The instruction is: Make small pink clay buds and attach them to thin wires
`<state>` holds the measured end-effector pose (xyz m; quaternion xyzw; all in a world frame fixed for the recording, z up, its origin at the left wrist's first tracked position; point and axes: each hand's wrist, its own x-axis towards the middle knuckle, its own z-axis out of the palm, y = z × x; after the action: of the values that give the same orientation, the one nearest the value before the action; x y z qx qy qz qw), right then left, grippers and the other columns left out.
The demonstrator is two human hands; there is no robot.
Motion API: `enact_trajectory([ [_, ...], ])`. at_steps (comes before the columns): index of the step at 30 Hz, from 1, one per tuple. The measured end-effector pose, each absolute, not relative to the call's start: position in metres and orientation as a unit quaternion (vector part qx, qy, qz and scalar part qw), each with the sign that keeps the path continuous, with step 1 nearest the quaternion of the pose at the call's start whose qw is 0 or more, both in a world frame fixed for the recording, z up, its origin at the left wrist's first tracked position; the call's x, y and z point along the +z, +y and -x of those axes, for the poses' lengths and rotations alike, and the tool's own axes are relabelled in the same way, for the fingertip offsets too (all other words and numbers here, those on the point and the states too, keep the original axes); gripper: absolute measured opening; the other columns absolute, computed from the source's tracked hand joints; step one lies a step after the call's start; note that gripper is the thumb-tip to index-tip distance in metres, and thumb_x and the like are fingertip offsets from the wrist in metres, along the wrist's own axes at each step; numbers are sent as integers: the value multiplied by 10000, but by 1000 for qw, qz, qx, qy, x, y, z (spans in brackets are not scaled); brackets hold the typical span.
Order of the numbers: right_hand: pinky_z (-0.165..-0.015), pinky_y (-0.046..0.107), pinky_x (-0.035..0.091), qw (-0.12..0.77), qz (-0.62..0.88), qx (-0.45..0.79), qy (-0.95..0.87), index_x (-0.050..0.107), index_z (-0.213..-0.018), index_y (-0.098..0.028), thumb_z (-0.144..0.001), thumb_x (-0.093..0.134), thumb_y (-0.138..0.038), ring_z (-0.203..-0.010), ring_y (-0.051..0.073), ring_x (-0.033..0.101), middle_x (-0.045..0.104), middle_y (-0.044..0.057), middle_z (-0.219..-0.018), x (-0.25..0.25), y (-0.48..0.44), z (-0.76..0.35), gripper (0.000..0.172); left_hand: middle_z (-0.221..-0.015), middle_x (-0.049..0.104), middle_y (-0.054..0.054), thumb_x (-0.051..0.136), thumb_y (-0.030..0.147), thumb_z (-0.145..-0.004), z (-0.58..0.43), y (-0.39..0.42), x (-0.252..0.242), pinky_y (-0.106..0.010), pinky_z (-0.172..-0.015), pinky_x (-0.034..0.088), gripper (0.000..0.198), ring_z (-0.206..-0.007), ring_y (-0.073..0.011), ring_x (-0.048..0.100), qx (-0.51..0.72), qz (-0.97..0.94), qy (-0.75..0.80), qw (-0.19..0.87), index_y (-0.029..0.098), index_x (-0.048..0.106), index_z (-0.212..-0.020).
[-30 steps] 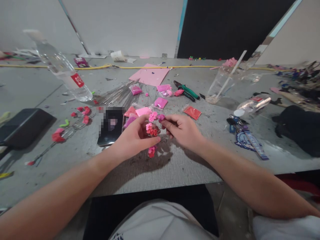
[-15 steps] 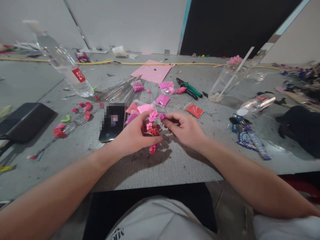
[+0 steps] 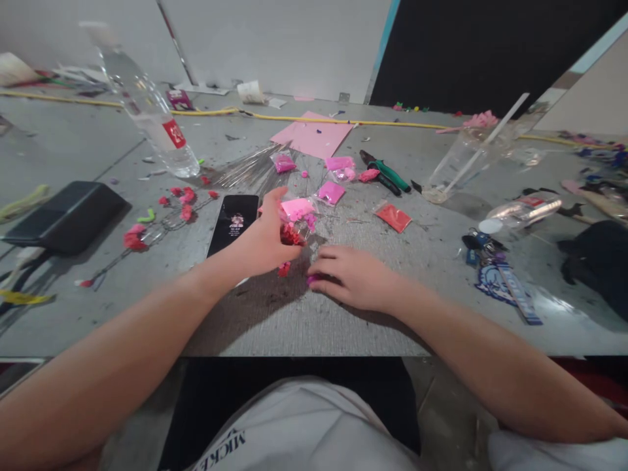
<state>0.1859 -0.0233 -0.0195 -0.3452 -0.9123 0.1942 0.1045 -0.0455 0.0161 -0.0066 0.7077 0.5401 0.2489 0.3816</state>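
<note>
Both hands are over the table. The left hand holds the flower string, with the thumb in front and the first finger up. Its other fingers are hard to see. The right hand is curled low, near the table. A purple lump peeks out between its first finger and thumb. I cannot tell if those fingers pinch it or just touch it.

A good part of the flower string looks done. It has lots of red bits close together, some pink and purple ones at the top, and more red and pink under the thumb. The purple lump looks apart from it, so I think that bit is not joined on yet. I cannot see the back of the string, so I cannot say if it is full all the way around.

There is plenty of stuff left to use. A pink packet sits just past the left hand, and a red packet lies farther off to the right. Loose wires lie in a heap, and the pliers lie near the packets, with no hand on them. Some red buds on wire lie left of the phone; they look made already.
</note>
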Motion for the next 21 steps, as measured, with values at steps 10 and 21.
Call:
enact_trajectory([
  [10, -805, 330, 538, 340, 344, 250, -839, 788, -1020, -215, -1017, 733, -255, -871, 181, 717, 798, 37, -962, -16, -11, -196, 69, -1249, 578, -144, 790, 331, -814, 32, 8, -23, -337, -725, 596, 942, -845, -167, 684, 289, -751, 404, 434, 188, 270, -1586],
  [21, -772, 336, 599, 433, 314, 143, -833, 771, -1157, -223, -1004, 713, -180, -815, 166, 711, 809, 67, -1061, -14, -19, -195, 169, -1211, 768, -131, 718, 361, -955, 31, -6, -4, -408, -902, 617, 420, -1062, -260, 740, 334, -734, 364, 466, 152, 689, -1318],
])
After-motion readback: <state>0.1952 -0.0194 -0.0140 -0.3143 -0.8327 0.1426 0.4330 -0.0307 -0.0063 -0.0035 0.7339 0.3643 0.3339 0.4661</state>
